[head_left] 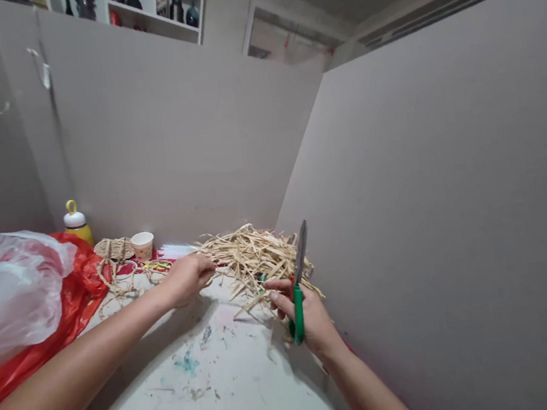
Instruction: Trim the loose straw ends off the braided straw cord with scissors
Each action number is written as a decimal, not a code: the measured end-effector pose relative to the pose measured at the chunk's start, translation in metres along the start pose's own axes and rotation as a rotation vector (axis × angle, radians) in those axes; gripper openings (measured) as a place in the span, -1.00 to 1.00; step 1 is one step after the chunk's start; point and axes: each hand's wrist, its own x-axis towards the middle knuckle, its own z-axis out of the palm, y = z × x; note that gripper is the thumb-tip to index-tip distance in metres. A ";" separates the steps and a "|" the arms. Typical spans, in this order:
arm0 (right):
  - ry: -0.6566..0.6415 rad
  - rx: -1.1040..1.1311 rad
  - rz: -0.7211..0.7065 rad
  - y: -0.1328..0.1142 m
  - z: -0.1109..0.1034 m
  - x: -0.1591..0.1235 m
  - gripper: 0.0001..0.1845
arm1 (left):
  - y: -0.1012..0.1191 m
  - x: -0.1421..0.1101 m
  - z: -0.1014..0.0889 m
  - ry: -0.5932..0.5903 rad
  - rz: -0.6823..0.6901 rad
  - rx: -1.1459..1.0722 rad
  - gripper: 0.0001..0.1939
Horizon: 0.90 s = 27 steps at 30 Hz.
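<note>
My right hand (pixel 312 317) holds a pair of scissors (pixel 298 313) with green handles, its blades pointing up and away from me. The thumb and forefinger of that hand reach toward the pile of dry straw strands (pixel 254 254) at the back of the table. Left of the pile, my left hand (pixel 191 278) is closed, low over the tabletop. Its fingertips face away, so what it pinches is hidden; a pale strand shows just below them. Loops of twisted straw cord (pixel 122 289) lie on the table to the left of this hand.
A white table (pixel 217 387) bears paint stains and straw scraps. At the left are a clear plastic bag (pixel 13 293), a red plastic bag (pixel 83 290), a yellow bottle (pixel 77 224), a woven straw piece (pixel 114 248) and a paper cup (pixel 143 247). Grey partitions (pixel 159 139) rise behind and at the right.
</note>
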 end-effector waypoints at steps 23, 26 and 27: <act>-0.173 0.193 0.131 -0.031 0.105 -0.012 -0.59 | 0.032 -0.079 -0.042 -0.012 -0.448 -0.745 -0.57; -0.277 0.178 0.178 -0.035 0.121 -0.030 -0.59 | 0.039 -0.089 -0.038 -0.051 -0.527 -1.022 -0.55; -0.309 0.168 0.192 -0.035 0.124 -0.036 -0.58 | 0.038 -0.091 -0.040 -0.041 -0.554 -1.116 -0.56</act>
